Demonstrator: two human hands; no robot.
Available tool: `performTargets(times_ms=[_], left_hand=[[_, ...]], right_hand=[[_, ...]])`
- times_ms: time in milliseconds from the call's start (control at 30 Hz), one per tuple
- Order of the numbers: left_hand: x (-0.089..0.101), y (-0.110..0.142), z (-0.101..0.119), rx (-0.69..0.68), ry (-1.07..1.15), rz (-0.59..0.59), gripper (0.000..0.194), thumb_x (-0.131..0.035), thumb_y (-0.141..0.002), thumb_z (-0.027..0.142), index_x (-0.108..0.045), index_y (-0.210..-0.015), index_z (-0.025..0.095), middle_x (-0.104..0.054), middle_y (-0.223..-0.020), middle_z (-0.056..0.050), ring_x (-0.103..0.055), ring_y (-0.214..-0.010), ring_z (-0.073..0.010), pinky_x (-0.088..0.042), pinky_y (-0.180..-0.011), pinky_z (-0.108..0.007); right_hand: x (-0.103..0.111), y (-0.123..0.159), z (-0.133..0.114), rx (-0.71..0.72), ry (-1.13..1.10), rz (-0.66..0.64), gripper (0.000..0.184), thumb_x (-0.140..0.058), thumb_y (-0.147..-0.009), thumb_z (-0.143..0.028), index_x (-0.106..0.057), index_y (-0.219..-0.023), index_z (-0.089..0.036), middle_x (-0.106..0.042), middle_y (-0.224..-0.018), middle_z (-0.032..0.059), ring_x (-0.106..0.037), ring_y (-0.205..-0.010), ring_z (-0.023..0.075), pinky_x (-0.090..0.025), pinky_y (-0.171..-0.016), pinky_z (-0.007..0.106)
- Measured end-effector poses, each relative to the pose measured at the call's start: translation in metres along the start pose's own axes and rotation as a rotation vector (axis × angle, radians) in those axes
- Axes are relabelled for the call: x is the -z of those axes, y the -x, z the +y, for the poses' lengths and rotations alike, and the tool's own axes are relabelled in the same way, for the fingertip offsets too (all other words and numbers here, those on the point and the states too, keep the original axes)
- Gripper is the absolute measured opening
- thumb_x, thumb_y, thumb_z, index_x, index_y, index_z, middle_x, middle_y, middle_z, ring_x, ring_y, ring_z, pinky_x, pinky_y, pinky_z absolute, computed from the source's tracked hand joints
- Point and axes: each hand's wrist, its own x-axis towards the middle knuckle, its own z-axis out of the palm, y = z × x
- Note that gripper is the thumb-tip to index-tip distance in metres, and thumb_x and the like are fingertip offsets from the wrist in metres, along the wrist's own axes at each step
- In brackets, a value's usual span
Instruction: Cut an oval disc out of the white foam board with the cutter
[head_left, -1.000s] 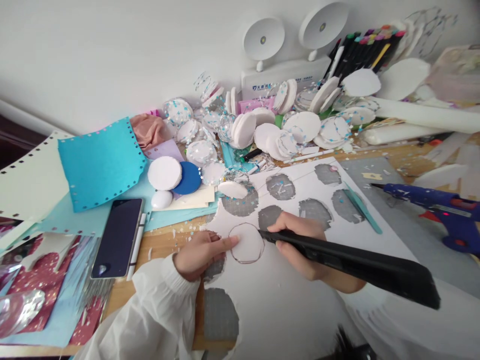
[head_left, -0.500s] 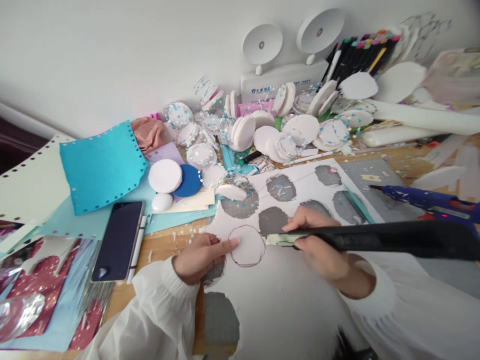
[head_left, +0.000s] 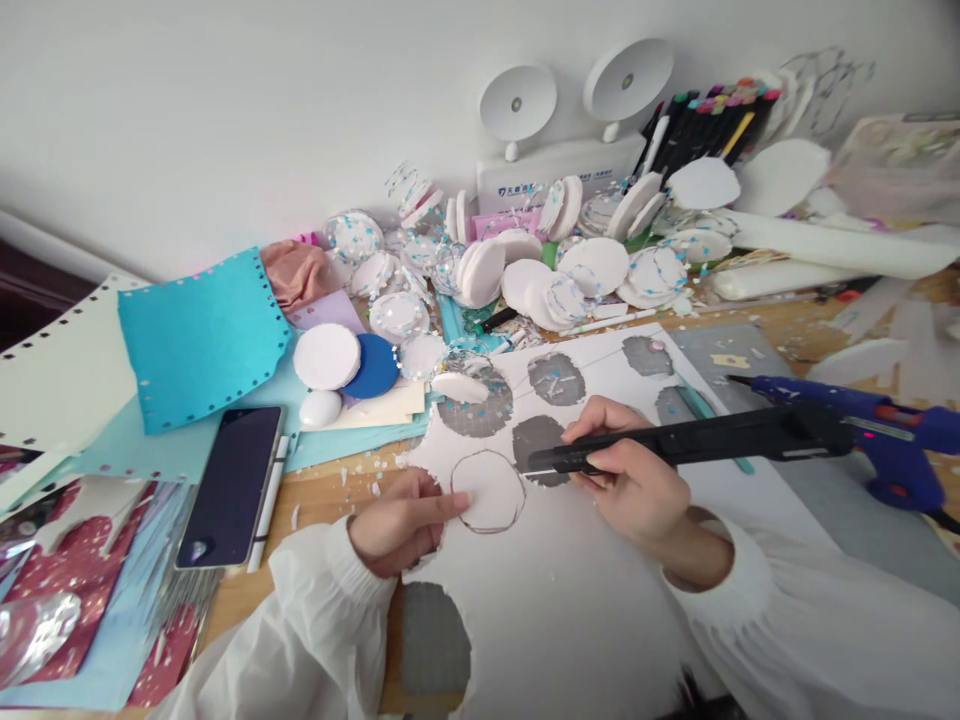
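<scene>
A white foam sheet (head_left: 570, 600) lies before me with several rough round holes cut through it. My left hand (head_left: 405, 515) grips it at its left edge, thumb pressed on top inside a drawn circle (head_left: 487, 490), other fingers curled at the edge and partly hidden. My right hand (head_left: 637, 480) is closed around a black utility knife (head_left: 720, 438), held nearly level. The knife's front end is over a hole just right of the circle, and I cannot make out whether it touches the sheet.
Several white foam discs (head_left: 596, 265) with wire and blue bits are heaped behind the sheet. A phone (head_left: 231, 485) and a white pen lie at left, near blue felt (head_left: 202, 340). A blue glue gun (head_left: 862, 400) rests at right on a grey cutting mat (head_left: 750, 350).
My right hand has turned the knife; its pale metal front no longer shows and a dark side faces me. Its rear end has swung away from me. The left hand keeps its hold.
</scene>
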Motion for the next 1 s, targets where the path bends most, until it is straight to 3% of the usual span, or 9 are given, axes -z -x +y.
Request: performTargets(times_ms=[300, 467, 567, 667, 1000], left_hand=[[-0.001, 0.001, 0.002, -0.001, -0.029, 0.010, 0.061, -0.086, -0.047, 0.045, -0.032, -0.041, 0.019, -0.031, -0.036, 0.009, -0.033, -0.033, -0.0024, -0.020, -0.036, -0.018], [-0.003, 0.007, 0.009, -0.044, -0.070, 0.153, 0.052, -0.083, -0.056, 0.045, -0.039, -0.048, 0.018, -0.036, -0.041, 0.009, -0.036, -0.037, -0.0034, -0.024, -0.037, -0.017], [-0.004, 0.007, 0.012, -0.111, 0.016, 0.119, 0.035, -0.079, -0.064, 0.042, -0.057, -0.065, 0.016, -0.059, -0.060, 0.000, -0.056, -0.055, -0.0097, -0.044, -0.052, -0.020], [-0.003, 0.006, 0.014, -0.149, 0.088, 0.080, 0.033, -0.078, -0.067, 0.042, -0.066, -0.086, 0.018, -0.070, -0.085, -0.006, -0.067, -0.076, -0.0175, -0.052, -0.067, -0.026], [0.003, 0.003, 0.013, -0.032, 0.226, 0.036, 0.037, -0.083, -0.060, 0.039, -0.067, -0.083, 0.014, -0.071, -0.075, -0.004, -0.067, -0.066, -0.0143, -0.055, -0.063, -0.023]], right_hand=[[-0.001, 0.002, 0.000, 0.040, 0.075, -0.024, 0.006, -0.055, -0.062, -0.023, -0.059, -0.065, -0.020, -0.041, -0.043, -0.0046, -0.028, -0.035, 0.0082, -0.018, -0.037, 0.023], [-0.003, 0.003, -0.001, 0.122, 0.049, -0.042, 0.007, -0.055, -0.067, -0.022, -0.061, -0.072, -0.019, -0.047, -0.050, -0.0023, -0.037, -0.040, 0.0103, -0.023, -0.039, 0.025], [-0.005, 0.003, -0.004, 0.144, 0.046, -0.024, 0.008, -0.055, -0.069, -0.021, -0.061, -0.073, -0.020, -0.045, -0.051, -0.0019, -0.035, -0.041, 0.0108, -0.025, -0.038, 0.025], [-0.006, 0.003, -0.004, 0.145, 0.067, -0.018, 0.009, -0.053, -0.071, -0.021, -0.061, -0.073, -0.022, -0.046, -0.056, -0.0002, -0.034, -0.043, 0.0114, -0.027, -0.038, 0.026], [-0.004, 0.004, -0.006, 0.179, 0.064, -0.080, 0.007, -0.054, -0.075, -0.023, -0.061, -0.077, -0.023, -0.039, -0.050, -0.0024, -0.032, -0.041, 0.0120, -0.025, -0.038, 0.027]])
